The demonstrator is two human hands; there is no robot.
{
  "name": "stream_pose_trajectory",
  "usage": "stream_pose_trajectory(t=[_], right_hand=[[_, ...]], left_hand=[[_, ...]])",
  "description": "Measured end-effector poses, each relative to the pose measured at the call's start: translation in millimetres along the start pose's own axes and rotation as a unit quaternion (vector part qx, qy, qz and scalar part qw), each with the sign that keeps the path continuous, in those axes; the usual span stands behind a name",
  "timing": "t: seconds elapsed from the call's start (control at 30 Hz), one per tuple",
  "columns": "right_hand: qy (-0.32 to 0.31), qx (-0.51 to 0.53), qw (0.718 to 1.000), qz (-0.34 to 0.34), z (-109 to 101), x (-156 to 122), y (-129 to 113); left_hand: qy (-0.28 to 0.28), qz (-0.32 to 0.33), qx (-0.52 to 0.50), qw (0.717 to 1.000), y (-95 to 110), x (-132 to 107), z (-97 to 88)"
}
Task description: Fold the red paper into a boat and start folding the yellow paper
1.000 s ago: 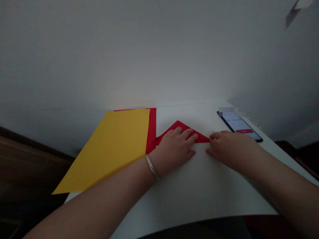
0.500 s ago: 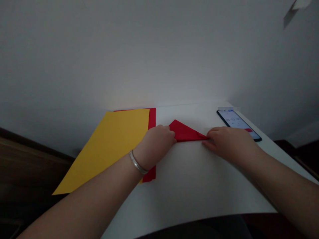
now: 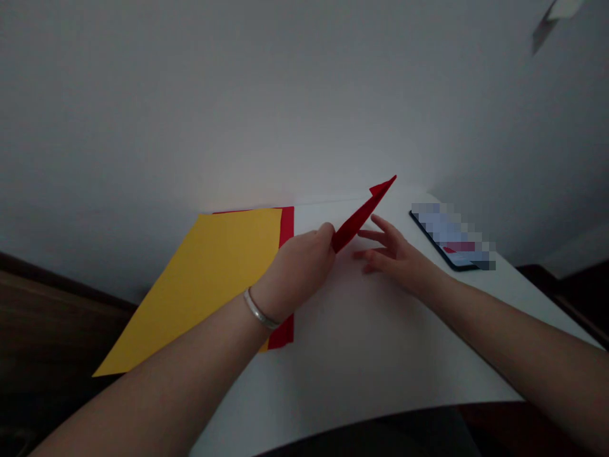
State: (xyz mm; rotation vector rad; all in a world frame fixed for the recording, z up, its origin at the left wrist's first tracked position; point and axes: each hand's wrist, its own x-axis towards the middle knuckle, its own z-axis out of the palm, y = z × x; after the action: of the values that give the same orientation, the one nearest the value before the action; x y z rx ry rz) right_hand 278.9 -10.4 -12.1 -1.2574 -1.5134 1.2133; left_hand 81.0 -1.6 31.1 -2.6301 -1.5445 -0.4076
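Note:
A folded piece of red paper (image 3: 359, 219) is raised at a slant over the table, its narrow tip pointing up and to the right. My left hand (image 3: 304, 263), with a silver bangle at the wrist, is closed on the paper's lower end. Part of that end is hidden behind the fingers. Just below and to the right of the paper is my right hand (image 3: 392, 251), its fingers spread and apart, with nothing held in them.
Sheets of yellow paper (image 3: 214, 266) lie at the left of the white table (image 3: 361, 355), with red paper (image 3: 287, 228) showing beneath. A phone (image 3: 450, 238) with a blurred screen lies at the right. Behind the table rises a wall (image 3: 304, 114).
The folded red paper has been lifted off the table and tilted upward by my left hand. My right hand has let go of its tip, and its fingers have spread.

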Motion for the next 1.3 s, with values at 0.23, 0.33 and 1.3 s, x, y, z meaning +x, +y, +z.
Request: stream_pose_trajectory(t=[0.23,0.33,1.3], right_hand=[[-0.005,0.013,0.999,-0.043,26.5,-7.1,-11.0],[0.002,-0.027,0.998,-0.059,25.0,-5.7,-9.5],[0.035,-0.163,0.980,-0.110,23.0,-9.0,-17.0]], left_hand=[[-0.015,0.015,-0.219,0.976,11.1,-3.1,9.8],[-0.016,0.004,-0.268,0.963,10.5,-3.8,13.1],[-0.004,0.022,-0.344,0.939,13.7,-0.2,19.8]])
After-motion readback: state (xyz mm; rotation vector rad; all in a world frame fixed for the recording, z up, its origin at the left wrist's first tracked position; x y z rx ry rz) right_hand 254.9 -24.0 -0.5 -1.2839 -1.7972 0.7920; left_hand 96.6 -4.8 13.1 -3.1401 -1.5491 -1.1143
